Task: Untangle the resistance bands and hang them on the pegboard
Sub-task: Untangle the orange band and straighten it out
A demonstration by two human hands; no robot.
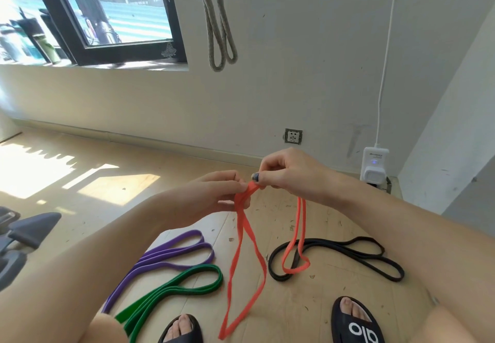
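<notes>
Both hands are raised in front of the person, close together, working the top of the orange band. The left hand has its fingers curled round a bunched, twisted part of that band, and the right hand pinches the band's upper fold between thumb and fingertips, the 2 hands almost touching at the pinch. From the grip the orange band falls in 2 loops: a long one that hangs down between the feet, and a shorter, narrower one that drops from under the right hand and ends over the black band; whether it rests on the black band or hangs just above it is hard to tell from this angle. The black band lies folded on the wooden floor to the right, stretched out toward the right foot's side. To the left lie the purple band and, just beside it and nearer the person, the green band, each folded into flat loops. 2 black sandals show at the bottom edge. On the white wall ahead hangs a grey rope in 2 loops, with a wall socket low down and a white plugged-in device at the right, its cable running up the wall.
</notes>
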